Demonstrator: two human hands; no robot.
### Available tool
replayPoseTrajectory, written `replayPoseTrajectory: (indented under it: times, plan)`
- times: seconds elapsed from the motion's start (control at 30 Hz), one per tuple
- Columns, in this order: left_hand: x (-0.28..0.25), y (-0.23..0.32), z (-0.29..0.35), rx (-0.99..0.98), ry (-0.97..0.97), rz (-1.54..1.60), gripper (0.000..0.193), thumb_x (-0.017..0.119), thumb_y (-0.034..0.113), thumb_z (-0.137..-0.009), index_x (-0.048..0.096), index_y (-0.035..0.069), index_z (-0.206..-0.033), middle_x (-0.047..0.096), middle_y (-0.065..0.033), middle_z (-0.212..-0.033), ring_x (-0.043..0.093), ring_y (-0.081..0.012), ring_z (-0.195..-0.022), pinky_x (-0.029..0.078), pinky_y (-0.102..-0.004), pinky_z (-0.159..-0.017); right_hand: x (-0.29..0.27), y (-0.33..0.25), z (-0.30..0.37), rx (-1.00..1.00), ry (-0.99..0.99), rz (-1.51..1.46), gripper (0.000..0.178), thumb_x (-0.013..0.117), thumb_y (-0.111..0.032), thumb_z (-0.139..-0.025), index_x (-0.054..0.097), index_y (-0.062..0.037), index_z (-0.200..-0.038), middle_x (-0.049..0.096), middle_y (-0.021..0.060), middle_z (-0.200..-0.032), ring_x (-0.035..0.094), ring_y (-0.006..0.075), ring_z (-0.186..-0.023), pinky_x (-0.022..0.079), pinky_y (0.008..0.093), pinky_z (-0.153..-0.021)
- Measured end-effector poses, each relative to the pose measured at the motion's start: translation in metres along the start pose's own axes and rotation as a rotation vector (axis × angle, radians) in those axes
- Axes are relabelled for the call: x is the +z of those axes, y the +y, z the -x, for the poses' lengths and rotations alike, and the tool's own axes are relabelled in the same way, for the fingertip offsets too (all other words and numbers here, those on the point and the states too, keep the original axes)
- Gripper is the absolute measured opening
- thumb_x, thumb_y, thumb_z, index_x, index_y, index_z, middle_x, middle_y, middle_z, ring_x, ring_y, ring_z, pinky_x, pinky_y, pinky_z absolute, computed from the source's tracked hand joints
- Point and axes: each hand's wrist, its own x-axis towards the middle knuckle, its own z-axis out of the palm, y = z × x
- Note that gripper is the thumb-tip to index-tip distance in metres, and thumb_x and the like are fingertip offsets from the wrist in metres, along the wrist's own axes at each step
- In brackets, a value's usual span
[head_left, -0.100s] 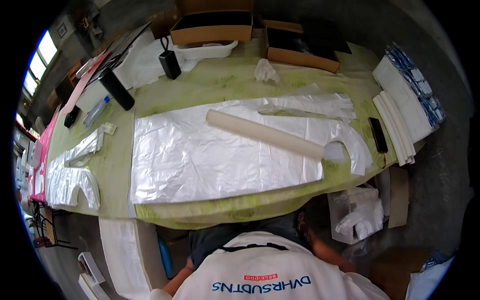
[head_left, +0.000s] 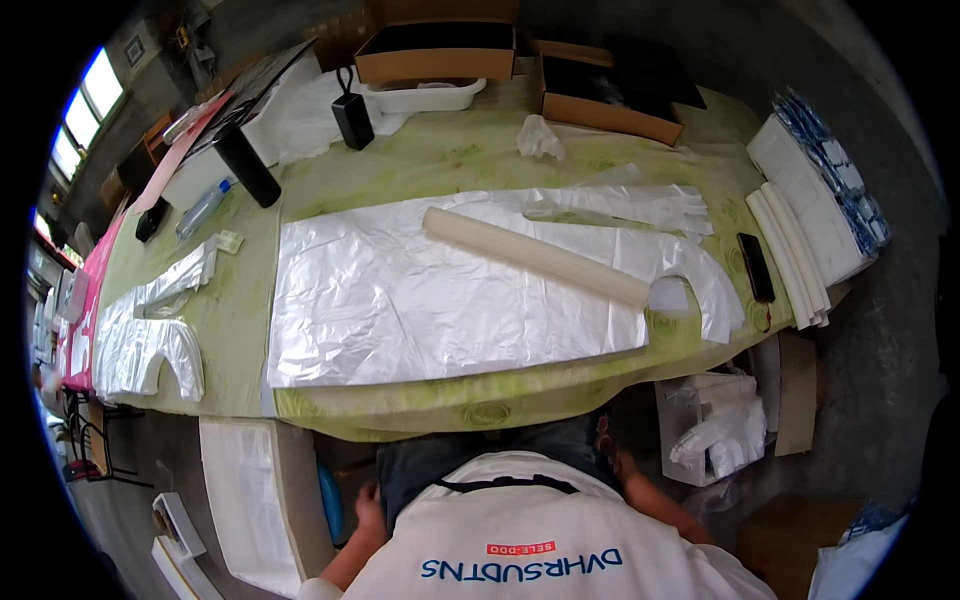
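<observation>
L hand [head_left: 370, 510] by trousers [head_left: 405, 475]: fingers part-hidden, can't tell if gripping anything. R hand [head_left: 622, 466] small & dim, grip unclear too. Blue thing [head_left: 329, 500] part-hidden beside white bin [head_left: 308, 510], kind unclear. Roll [head_left: 535, 256] hides a strip of plastic film [head_left: 350, 300]. Shirt [head_left: 530, 525] & narrow white box [head_left: 180, 568] cut off by btm edge. Brown box [head_left: 605, 118] contents too dark to ID.

White sheet [head_left: 370, 300]: glossy, crinkled plastic. Cream roll [head_left: 535, 256]: smooth, matt. Brown box [head_left: 435, 67]: matt cardboard.
</observation>
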Motion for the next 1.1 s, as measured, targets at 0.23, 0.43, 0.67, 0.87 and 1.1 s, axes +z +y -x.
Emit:
replayPoseTrajectory:
  times: [0.23, 0.43, 0.67, 0.87, 1.1]
  plan:
    - [0.069, 0.212, 0.076, 0.807, 0.078, -0.178, 0.017, 0.061, -0.004, -0.096, 0.065, 0.003, -0.111, 0.065, -0.0059, -0.101, 0.062, -0.0154, -0.095, 0.05, -0.0282, -0.086, -0.005, -0.015, 0.007, -0.245, 0.291, 0.261, 0.026, 0.063, -0.027, -0.098, 0.065, -0.0022, -0.107, 0.065, 0.0068, -0.079, 0.062, 0.0178, -0.069, 0.051, 0.0329, -0.063]
    - [0.135, 0.318, 0.058, 1.321, -0.018, -0.559, 0.025, 0.065, -0.008, -0.083, 0.067, 0.003, -0.105, 0.068, -0.0138, -0.105, 0.065, -0.0314, -0.107, 0.05, -0.0393, -0.094, 0.069, -0.16, 0.096, -0.911, 0.376, 0.373, 0.015, 0.069, -0.007, -0.092, 0.064, -0.0035, -0.106, 0.066, 0.009, -0.098, 0.064, 0.019, -0.086, 0.052, 0.0314, -0.08]
    - [0.151, 0.367, -0.014, 1.309, 0.011, -0.907, 0.024, 0.074, 0.007, -0.084, 0.071, 0.007, -0.108, 0.071, -0.0119, -0.118, 0.06, -0.035, -0.123, 0.046, -0.0461, -0.105, 0.15, -0.353, 0.137, -1.604, 0.422, 0.926, 0.045, 0.075, -0.009, -0.079, 0.062, -0.0069, -0.122, 0.059, 0.0181, -0.129, 0.052, 0.042, -0.122, 0.042, 0.0497, -0.106]
    - [0.148, 0.366, -0.058, 0.908, 0.168, -1.277, 0.051, 0.071, 0.034, -0.09, 0.061, 0.016, -0.137, 0.048, -0.0133, -0.153, 0.033, -0.0392, -0.148, 0.024, -0.054, -0.121, 0.16, -0.393, 0.097, -1.283, 0.329, 1.317, 0.055, 0.072, -0.025, -0.082, 0.061, -0.0155, -0.135, 0.062, 0.0176, -0.129, 0.056, 0.0383, -0.12, 0.045, 0.0475, -0.102]
    - [0.143, 0.357, -0.052, 0.839, 0.18, -1.235, 0.055, 0.07, 0.037, -0.09, 0.058, 0.018, -0.141, 0.043, -0.0107, -0.157, 0.027, -0.0371, -0.151, 0.017, -0.0572, -0.123, 0.188, -0.349, 0.157, -0.944, 0.019, 1.033, 0.067, 0.071, -0.03, -0.086, 0.048, -0.0083, -0.145, 0.065, 0.0237, -0.122, 0.066, 0.0412, -0.106, 0.054, 0.0465, -0.092]
